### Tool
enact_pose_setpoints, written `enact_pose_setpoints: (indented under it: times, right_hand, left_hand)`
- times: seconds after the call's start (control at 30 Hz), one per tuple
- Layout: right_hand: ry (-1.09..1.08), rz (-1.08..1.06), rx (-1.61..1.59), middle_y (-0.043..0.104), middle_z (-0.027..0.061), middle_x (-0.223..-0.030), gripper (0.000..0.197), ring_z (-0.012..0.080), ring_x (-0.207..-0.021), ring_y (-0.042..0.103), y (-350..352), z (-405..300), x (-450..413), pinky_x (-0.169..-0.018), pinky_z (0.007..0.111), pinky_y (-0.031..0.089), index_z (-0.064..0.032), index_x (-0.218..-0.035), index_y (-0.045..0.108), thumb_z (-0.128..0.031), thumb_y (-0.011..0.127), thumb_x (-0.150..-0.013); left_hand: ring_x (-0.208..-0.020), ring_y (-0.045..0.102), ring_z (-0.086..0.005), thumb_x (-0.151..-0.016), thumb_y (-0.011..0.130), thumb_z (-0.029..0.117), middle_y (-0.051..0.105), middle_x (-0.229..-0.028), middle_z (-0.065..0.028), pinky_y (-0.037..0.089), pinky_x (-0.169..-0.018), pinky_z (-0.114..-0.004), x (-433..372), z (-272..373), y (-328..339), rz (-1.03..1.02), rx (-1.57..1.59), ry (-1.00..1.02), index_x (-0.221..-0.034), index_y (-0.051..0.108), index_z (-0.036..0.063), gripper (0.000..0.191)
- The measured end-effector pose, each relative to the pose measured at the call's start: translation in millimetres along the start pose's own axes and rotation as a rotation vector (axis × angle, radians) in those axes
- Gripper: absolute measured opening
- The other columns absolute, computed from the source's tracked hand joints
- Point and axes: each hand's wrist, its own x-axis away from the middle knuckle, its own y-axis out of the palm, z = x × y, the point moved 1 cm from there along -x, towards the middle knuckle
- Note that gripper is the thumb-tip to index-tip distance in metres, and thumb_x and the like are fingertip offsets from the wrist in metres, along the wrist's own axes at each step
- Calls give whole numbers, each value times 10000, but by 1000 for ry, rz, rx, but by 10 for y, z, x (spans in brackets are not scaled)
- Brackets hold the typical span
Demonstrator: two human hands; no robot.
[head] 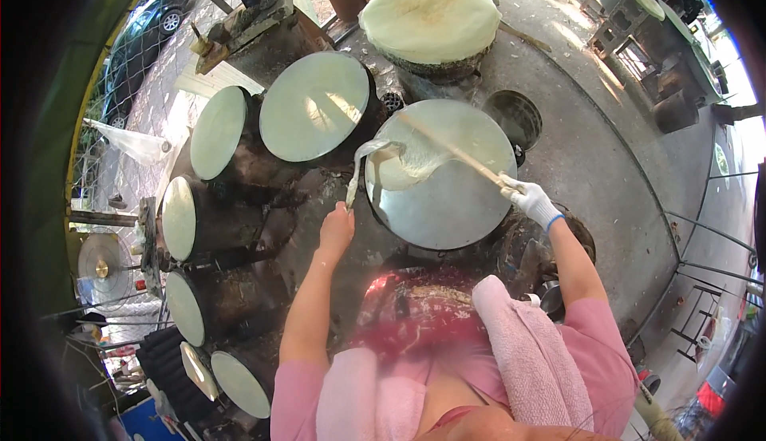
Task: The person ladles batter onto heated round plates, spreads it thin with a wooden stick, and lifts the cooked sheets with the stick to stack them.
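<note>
A large round metal plate (443, 213) lies before me. A thin, pale, wet-looking sheet (419, 162) rests on its far left part, with rippled edges. From it a stretched, twisted end (358, 168) runs over the plate's left rim to my left hand (337, 228), which is bare and closed on it. My right hand (534, 203), in a white knit glove, grips a wooden stick (461, 152) by its cloth-like wrapped end. The stick slants across the plate past the sheet; whether it touches the sheet I cannot tell.
Several round pale-topped drums, one a wide disc (314, 106), curve along my left. Beyond the plate, a stack of thin round sheets (431, 16) stands on a dark base. A metal pot (514, 119) sits behind the plate's right rim. A fan (103, 263) stands far left.
</note>
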Motion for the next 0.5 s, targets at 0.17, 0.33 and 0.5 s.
enact_pose_setpoints:
  times: [0.17, 0.33, 0.5]
  right_hand:
    - [325, -289, -95, 549, -57, -738, 388, 64, -576, 429, 301, -420, 117, -529, 234, 395, -89, -1258, 592, -195, 651, -889]
    - [437, -388, -142, 508, -79, -722, 443, 39, -545, 400, 309, -316, 748, -487, 206, 350, -133, -1299, 564, -175, 660, -869]
    - [583, -94, -667, 552, -36, -703, 400, 34, -559, 467, 959, -479, 1593, -480, 172, 365, -30, -1224, 582, -192, 639, -863]
  left_hand:
    - [-758, 626, -432, -907, 530, 204, 636, -775, -237, 499, -659, -520, 364, 86, -136, -185, -232, 24, -939, 468, 22, 195]
    - [-735, 625, -433, -897, 527, 190, 631, -752, -240, 499, -645, -530, 1066, 9, -220, -327, -195, 19, -940, 457, 29, 182]
    - [-775, 608, -461, -903, 511, 218, 615, -757, -276, 471, -650, -550, 1450, -129, 38, -470, -16, -9, -951, 470, 19, 209]
